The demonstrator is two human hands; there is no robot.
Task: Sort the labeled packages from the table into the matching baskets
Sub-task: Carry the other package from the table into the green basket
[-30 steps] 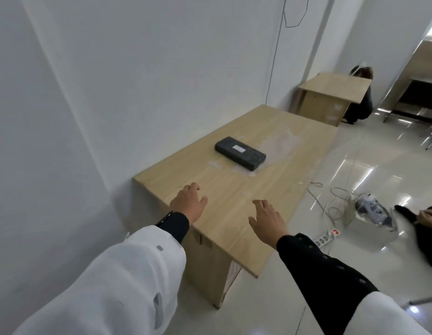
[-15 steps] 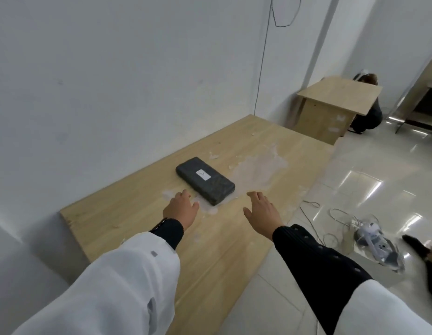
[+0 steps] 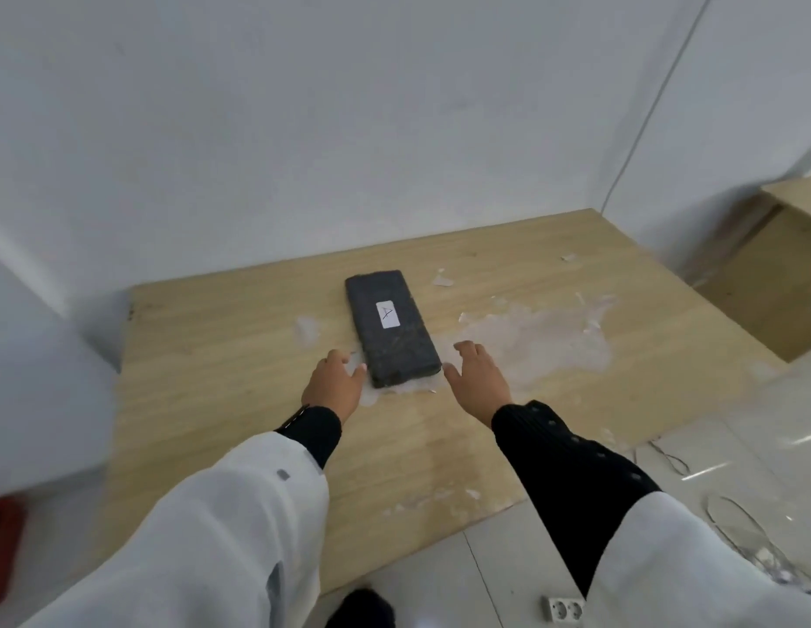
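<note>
Both hands (image 3: 333, 385) (image 3: 478, 378) now flank the package (image 3: 392, 328).

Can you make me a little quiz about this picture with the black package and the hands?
1. True or false: the left hand is already gripping the package.
2. What letter is on the white label? A) A B) B C) C
3. Fill in: the package lies flat on the wooden ____.

Key:
1. False. Both hands are open, one at each side of the package's near end; the right hand is not gripping it either.
2. A
3. table
</note>
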